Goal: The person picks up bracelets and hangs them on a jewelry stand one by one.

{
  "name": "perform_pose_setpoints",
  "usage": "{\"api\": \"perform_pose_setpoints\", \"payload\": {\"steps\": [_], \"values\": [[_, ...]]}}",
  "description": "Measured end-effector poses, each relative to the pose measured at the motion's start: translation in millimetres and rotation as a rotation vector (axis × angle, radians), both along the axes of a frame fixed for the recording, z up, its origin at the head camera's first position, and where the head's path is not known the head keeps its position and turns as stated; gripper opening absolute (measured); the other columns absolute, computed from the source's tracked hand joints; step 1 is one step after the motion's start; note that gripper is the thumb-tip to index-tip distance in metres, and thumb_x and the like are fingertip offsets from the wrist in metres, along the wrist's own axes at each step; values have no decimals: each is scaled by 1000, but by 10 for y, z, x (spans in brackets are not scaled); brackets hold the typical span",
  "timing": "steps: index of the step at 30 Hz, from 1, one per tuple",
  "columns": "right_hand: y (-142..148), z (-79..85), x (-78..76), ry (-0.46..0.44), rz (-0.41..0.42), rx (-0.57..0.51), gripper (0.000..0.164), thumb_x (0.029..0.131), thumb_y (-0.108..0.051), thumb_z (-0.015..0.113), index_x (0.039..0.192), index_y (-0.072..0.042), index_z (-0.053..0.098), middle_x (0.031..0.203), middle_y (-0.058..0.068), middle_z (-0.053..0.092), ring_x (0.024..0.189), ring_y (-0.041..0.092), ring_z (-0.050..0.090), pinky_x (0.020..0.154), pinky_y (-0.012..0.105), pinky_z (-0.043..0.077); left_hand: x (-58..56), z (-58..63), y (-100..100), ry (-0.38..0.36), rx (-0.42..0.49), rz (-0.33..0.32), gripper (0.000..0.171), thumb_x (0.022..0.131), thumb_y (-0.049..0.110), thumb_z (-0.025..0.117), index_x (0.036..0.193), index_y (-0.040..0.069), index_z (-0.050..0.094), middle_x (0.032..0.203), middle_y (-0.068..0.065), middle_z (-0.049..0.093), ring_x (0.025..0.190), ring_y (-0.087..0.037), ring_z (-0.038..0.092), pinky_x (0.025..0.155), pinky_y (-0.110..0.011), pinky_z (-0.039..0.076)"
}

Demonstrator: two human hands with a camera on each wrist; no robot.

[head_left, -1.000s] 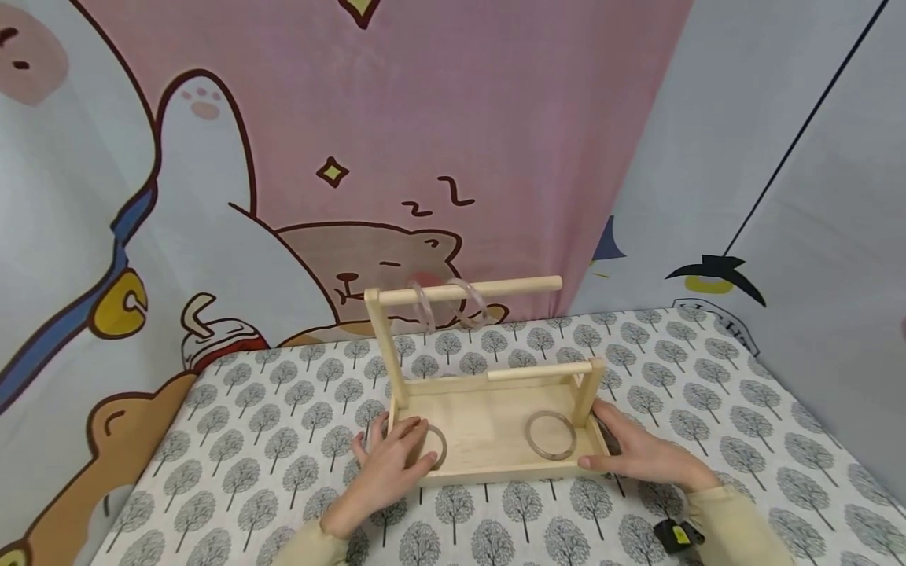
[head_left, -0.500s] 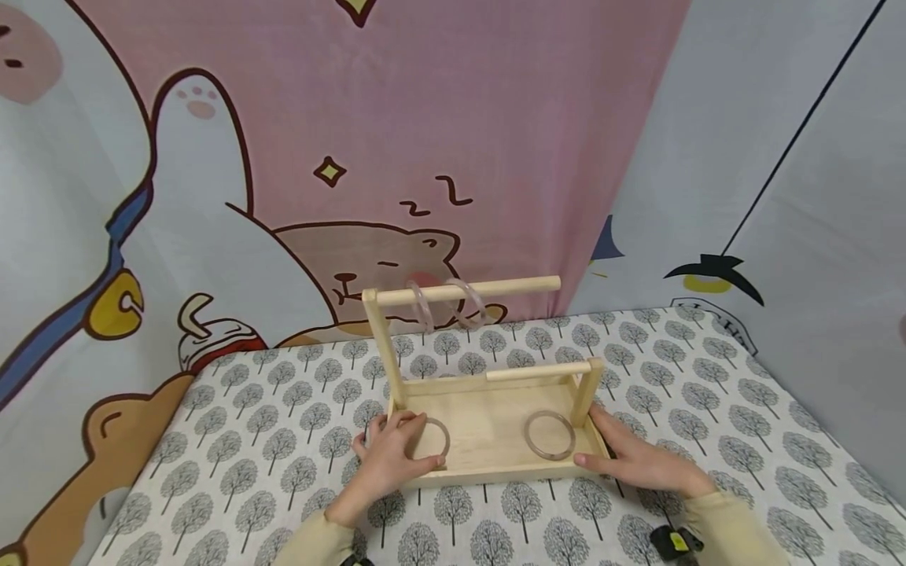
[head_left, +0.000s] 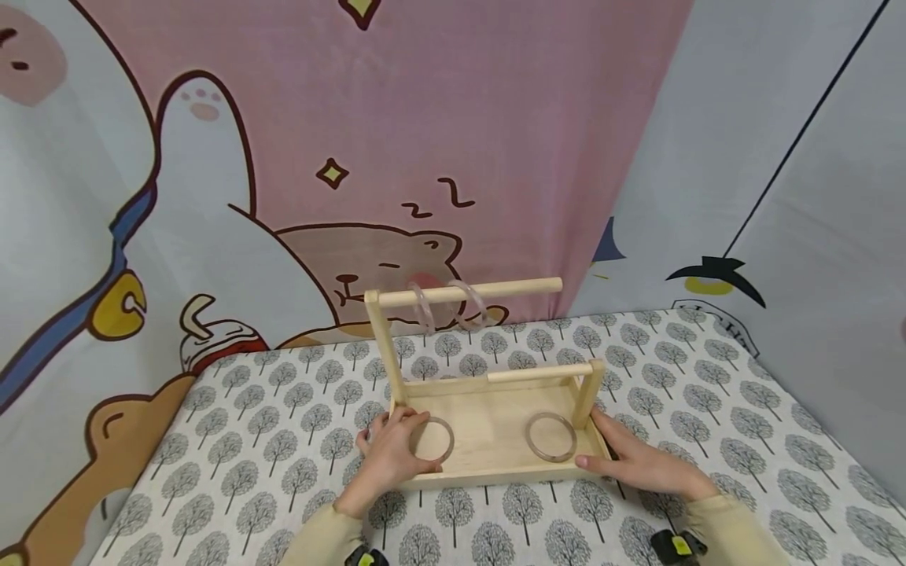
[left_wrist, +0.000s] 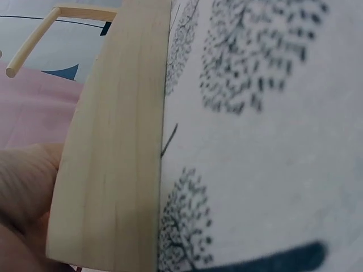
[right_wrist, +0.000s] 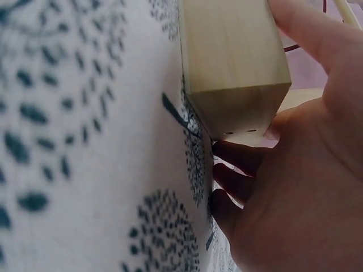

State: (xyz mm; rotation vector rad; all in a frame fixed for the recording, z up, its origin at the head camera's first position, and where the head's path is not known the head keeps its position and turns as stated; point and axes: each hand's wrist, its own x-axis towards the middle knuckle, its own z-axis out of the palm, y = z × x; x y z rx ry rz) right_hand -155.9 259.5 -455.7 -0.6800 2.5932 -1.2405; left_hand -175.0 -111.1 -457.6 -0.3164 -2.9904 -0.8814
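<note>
A pale wooden jewelry stand [head_left: 488,475] with a shallow tray base stands on the cloth. Two clear bangles [head_left: 424,310] hang from its tall upper bar [head_left: 524,286]. On the tray floor lie a left bangle [head_left: 453,442] and a right bangle [head_left: 551,459]. My left hand [head_left: 396,448] grips the tray's left end, thumb at the front wall and fingers over the side wall, next to the left bangle. My right hand [head_left: 640,460] holds the right end, thumb on the front corner. In the right wrist view its fingers [right_wrist: 241,181] bend behind the end wall.
A shorter bar [head_left: 538,372] juts left from a post at the tray's right end. White cloth [head_left: 262,464] with tree prints covers the table. Behind it hangs a pink and white curtain [head_left: 495,141] with cartoon animals.
My left hand has drawn back from over the left bangle, which now lies slightly farther right and shows more fully. My right hand and the stand have hardly moved.
</note>
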Motion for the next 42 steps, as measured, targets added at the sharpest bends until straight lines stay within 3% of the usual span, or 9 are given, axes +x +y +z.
{"api": "perform_pose_setpoints", "payload": {"steps": [7, 15, 23, 36, 39, 42], "values": [[11, -8, 1, -50, -14, -15, 90, 93, -30, 63, 155, -6, 2, 155, 30, 5, 137, 52, 12, 99, 72, 22, -20, -52, -15, 22, 52, -2, 76, 52, 31, 93, 120, 11, 67, 123, -7, 56, 123, -47, 32, 93, -73, 14], [-2, 2, -2, -71, -1, -35, 89, 94, -27, 62, 155, -3, 1, 154, 32, 3, 137, 54, 8, 99, 73, 20, -26, -99, -58, 44, 135, -14, 77, 55, 31, 92, 123, 9, 65, 124, -8, 56, 128, -48, 27, 95, -75, 8], [7, -2, -4, -87, -5, -40, 90, 94, -27, 63, 155, -4, 1, 155, 31, 2, 137, 54, 6, 99, 73, 21, 5, -23, -62, 82, 232, 4, 76, 54, 22, 91, 122, 1, 62, 128, -15, 55, 127, -43, 29, 95, -73, 6], [17, -14, -9, -80, 8, -52, 89, 94, -25, 63, 155, -3, 1, 155, 32, 1, 137, 54, 6, 99, 72, 20, 54, 95, -6, 91, 331, 44, 74, 58, 22, 89, 125, 7, 61, 133, -12, 51, 122, -33, 34, 93, -65, 16], [21, -8, -3, -73, 4, -50, 90, 93, -25, 63, 154, -2, 2, 154, 33, 2, 137, 54, 7, 99, 73, 20, 49, 121, 20, 105, 380, 28, 73, 60, 20, 89, 126, 7, 60, 133, -9, 51, 120, -30, 40, 96, -64, 21], [27, -8, -4, -71, 3, -52, 90, 93, -25, 63, 154, -2, 2, 154, 33, 2, 137, 55, 7, 98, 73, 20, 42, 141, 41, 144, 420, -17, 72, 62, 16, 88, 126, 4, 59, 130, -8, 54, 112, -28, 49, 94, -62, 33]]}}
